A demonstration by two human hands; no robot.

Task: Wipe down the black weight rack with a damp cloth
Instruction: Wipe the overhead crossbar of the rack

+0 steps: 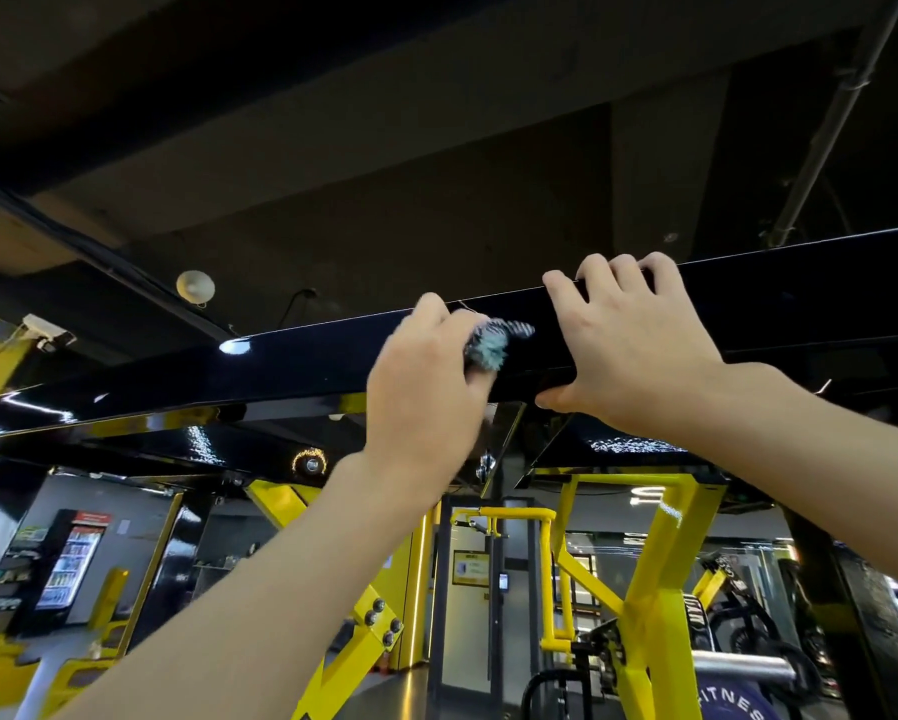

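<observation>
Overhead, the black rack beam (291, 366) runs left to right, rising rightward. Your left hand (426, 381) bunches the cloth (493, 343) against its face; your right hand (629, 345) curls spread fingers over its top edge.

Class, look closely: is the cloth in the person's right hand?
No, the cloth is bunched in the left hand against the black beam, while the right hand grips the beam bare.
</observation>
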